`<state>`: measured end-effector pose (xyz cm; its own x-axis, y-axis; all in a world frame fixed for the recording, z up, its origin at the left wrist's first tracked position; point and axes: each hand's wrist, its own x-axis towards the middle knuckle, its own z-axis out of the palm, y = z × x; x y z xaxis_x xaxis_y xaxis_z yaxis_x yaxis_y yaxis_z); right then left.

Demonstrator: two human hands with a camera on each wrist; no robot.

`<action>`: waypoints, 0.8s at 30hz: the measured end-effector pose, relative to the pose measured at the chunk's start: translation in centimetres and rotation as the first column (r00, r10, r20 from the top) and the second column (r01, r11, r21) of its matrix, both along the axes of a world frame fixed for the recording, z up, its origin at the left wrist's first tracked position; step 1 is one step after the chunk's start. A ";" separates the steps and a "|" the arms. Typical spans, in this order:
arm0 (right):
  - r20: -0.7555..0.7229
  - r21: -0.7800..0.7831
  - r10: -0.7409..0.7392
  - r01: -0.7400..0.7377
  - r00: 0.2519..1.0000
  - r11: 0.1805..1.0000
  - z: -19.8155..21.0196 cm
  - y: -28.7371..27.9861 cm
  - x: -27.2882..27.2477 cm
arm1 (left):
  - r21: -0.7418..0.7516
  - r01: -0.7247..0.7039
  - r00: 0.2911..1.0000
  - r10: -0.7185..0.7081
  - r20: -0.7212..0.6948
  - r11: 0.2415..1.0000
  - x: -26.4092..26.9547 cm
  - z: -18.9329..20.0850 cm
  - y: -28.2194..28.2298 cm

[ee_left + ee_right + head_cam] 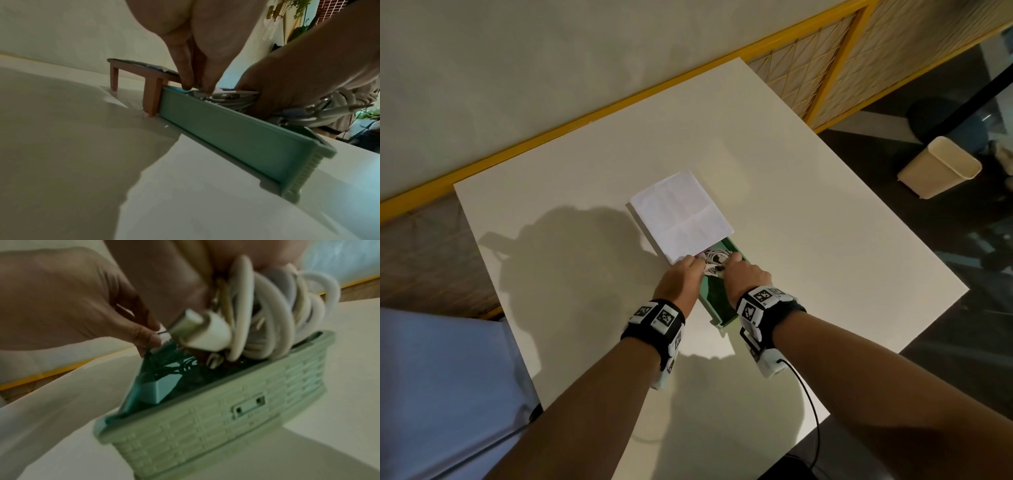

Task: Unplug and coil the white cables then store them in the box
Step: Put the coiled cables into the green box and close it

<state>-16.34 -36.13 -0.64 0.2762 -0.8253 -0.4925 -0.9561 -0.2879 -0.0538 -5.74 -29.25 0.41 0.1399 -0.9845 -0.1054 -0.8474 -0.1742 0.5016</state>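
Note:
A long green box [717,301] [230,134] [205,426] lies open on the white table. A bundle of coiled white cables [714,262] [232,99] [273,318] sits at the box's rim, partly inside. My right hand [743,274] [292,81] grips the coil from above. My left hand [681,274] [195,65] [86,305] pinches a white cable end [162,335] at the box's left edge. A white plug [201,335] sticks out of the bundle. The far part of the box is hidden under a sheet of paper [681,216].
The paper rests on a small brown stand [152,91] over the box's far end. The white table [825,222] has a yellow-trimmed wall behind it. A beige bin [938,168] stands on the floor to the right. A black wire [808,394] hangs from my right wristband.

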 end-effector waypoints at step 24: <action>0.070 -0.014 -0.030 0.031 0.997 0.999 -1.3 1.4 2.2 | -0.006 -0.051 0.984 0.049 -0.174 0.999 0.9 -1.3 1.3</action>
